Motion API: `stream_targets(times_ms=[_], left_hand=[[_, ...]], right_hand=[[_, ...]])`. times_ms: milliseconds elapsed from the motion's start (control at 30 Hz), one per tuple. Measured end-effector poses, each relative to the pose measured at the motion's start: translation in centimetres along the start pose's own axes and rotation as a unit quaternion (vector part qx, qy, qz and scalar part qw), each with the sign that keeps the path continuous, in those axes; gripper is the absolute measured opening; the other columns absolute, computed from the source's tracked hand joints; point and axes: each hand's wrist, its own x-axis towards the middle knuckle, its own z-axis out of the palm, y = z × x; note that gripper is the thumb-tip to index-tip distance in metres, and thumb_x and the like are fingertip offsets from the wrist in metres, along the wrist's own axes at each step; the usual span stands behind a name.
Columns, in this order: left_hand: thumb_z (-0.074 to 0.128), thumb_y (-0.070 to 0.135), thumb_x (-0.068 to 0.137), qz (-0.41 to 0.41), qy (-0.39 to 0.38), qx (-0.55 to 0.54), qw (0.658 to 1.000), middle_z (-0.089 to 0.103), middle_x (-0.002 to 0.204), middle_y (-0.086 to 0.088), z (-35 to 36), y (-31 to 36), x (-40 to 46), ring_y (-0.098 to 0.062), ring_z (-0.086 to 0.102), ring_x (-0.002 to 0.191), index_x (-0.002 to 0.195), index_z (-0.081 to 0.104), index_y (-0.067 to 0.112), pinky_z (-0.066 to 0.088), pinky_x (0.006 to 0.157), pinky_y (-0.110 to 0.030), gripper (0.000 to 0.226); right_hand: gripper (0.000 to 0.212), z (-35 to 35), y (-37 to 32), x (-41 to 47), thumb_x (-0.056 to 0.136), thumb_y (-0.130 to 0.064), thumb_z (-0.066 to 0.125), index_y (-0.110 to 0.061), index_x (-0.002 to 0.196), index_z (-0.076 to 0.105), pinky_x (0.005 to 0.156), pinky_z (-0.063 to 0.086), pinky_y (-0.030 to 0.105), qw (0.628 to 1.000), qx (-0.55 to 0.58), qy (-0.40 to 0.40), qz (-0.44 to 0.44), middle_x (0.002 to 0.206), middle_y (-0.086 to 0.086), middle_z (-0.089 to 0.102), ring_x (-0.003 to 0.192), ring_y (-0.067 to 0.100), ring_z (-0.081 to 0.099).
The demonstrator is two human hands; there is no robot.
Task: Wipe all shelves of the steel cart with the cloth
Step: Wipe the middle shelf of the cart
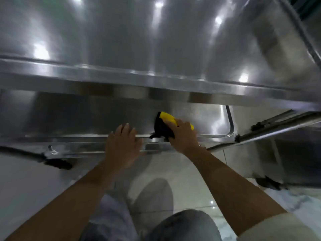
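My right hand (182, 134) presses the cloth (165, 125) flat on the lower shelf (86, 115); left hand (122, 143), fingers straight, rests on its rim.
Step in hand: wiping near the front edge. Next, I judge, a sweep toward the far corner under the top shelf (156, 40).
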Motion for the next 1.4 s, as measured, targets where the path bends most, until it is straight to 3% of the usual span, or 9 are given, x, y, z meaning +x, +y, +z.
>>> stream_targets(times_ms=[200,400,500,600,800,900,967,1200,1400], left_hand=[[0.026,0.05,0.099,-0.133,-0.153,-0.044,0.978,0.037,0.151,-0.008,-9.0,-3.3,-12.3,-0.026,0.039,0.134,0.147,0.031,0.021,0.032,0.109,-0.038,0.056],[0.033,0.046,0.1,-0.299,-0.168,-0.306,0.888,0.048,0.143,-0.006,-21.4,-5.9,-21.4,-0.026,0.048,0.125,0.133,0.053,0.024,0.035,0.097,-0.033,0.045],[0.034,0.046,0.1,-0.302,-0.09,-0.335,0.888,0.056,0.134,-0.007,-28.2,-7.8,-24.2,-0.026,0.052,0.12,0.124,0.061,0.022,0.038,0.094,-0.033,0.043],[0.041,0.037,0.099,-0.286,0.019,-0.423,0.859,0.067,0.099,-0.004,-34.6,-10.0,-26.2,-0.024,0.06,0.097,0.086,0.067,0.027,0.043,0.077,-0.03,0.031],[0.051,0.023,0.097,-0.244,0.132,-0.586,0.761,0.069,0.101,-0.003,-45.3,-17.9,-30.6,-0.021,0.063,0.099,0.094,0.069,0.023,0.05,0.092,-0.037,0.018],[0.057,0.016,0.094,-0.208,0.138,-0.574,0.78,0.071,0.098,-0.002,-49.3,-23.9,-33.9,-0.016,0.067,0.093,0.1,0.07,0.019,0.055,0.075,-0.024,0.014],[0.06,0.015,0.093,-0.192,0.146,-0.538,0.808,0.071,0.101,-0.004,-51.2,-27.9,-36.4,-0.018,0.067,0.097,0.11,0.069,0.013,0.056,0.084,-0.031,0.019],[0.062,0.026,0.092,-0.241,0.117,-0.526,0.807,0.075,0.086,0.0,-56.1,-39.9,-42.0,-0.012,0.071,0.079,0.099,0.07,0.022,0.056,0.072,-0.028,0.011],[0.059,0.015,0.093,-0.289,0.192,-0.473,0.81,0.062,0.098,-0.008,-57.6,-48.1,-41.5,-0.023,0.06,0.091,0.103,0.064,0.011,0.054,0.072,-0.034,0.011]], right_hand=[[0.061,-9.1,-6.4,-9.0,0.087,-0.017,0.054,-0.036,0.144,0.04,0.092,0.048,0.043,0.985,0.116,-0.07,-0.109,0.135,0.006,0.052,0.115,0.034,0.053],[0.06,-21.6,-15.0,-16.2,0.082,-0.015,0.06,-0.024,0.14,0.048,0.092,0.046,0.044,0.95,0.17,-0.107,-0.238,0.135,0.012,0.053,0.118,0.036,0.05],[0.06,-27.0,-20.2,-17.4,0.078,-0.01,0.062,-0.017,0.136,0.053,0.097,0.044,0.045,0.922,0.171,-0.113,-0.33,0.136,0.011,0.054,0.121,0.034,0.053],[0.065,-31.1,-26.3,-18.0,0.077,-0.011,0.062,-0.025,0.139,0.049,0.097,0.044,0.046,0.902,0.175,-0.092,-0.383,0.14,0.006,0.05,0.123,0.033,0.049],[0.075,-38.5,-39.8,-19.2,0.074,-0.007,0.063,-0.02,0.144,0.042,0.101,0.041,0.04,0.861,0.188,-0.041,-0.471,0.143,0.009,0.046,0.126,0.03,0.045],[0.074,-41.2,-46.2,-20.0,0.077,-0.003,0.066,-0.015,0.145,0.039,0.107,0.036,0.03,0.839,0.179,-0.027,-0.514,0.141,0.011,0.046,0.126,0.025,0.044],[0.069,-42.5,-50.3,-20.2,0.083,-0.005,0.064,-0.013,0.145,0.037,0.108,0.031,0.02,0.825,0.168,-0.018,-0.539,0.142,0.011,0.044,0.126,0.022,0.042],[0.055,-44.6,-62.8,-18.7,0.1,-0.014,0.046,-0.024,0.151,0.025,0.117,0.026,0.038,0.801,0.147,-0.048,-0.579,0.158,0.001,0.022,0.147,0.016,0.015],[0.056,-45.8,-70.0,-13.2,0.101,-0.01,0.039,-0.043,0.143,0.023,0.114,0.032,0.038,0.817,0.186,-0.056,-0.543,0.157,-0.007,0.025,0.141,0.02,0.032]])
